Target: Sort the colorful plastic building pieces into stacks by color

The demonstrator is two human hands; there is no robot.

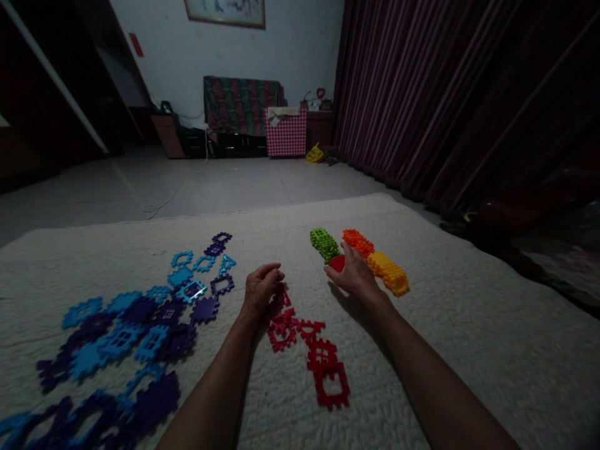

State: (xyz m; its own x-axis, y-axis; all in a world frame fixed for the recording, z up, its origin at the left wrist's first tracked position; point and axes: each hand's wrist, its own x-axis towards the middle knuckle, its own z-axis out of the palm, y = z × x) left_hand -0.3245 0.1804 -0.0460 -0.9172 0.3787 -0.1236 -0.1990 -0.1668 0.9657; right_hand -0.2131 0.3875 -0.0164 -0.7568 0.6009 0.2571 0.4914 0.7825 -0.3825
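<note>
My right hand (359,274) is around a red interlocking plastic tile (336,263), with thumb and fingers on either side of it. The red tile lies at the near end of a row of green tiles (323,242). Just right of that hand are rows of orange tiles (359,241) and yellow tiles (389,274). My left hand (262,289) is closed, its fingers curled together above loose red tiles (322,355); what sits in its fingertips is hidden. Some of those red pieces have window or frame cut-outs.
Loose light-blue tiles (119,339) and purple tiles (158,398) spread over the left of the pale quilted mat (445,350). Beyond the mat are a grey floor (262,181), a low cabinet with a checked cloth (285,132), and dark curtains (422,94) at right.
</note>
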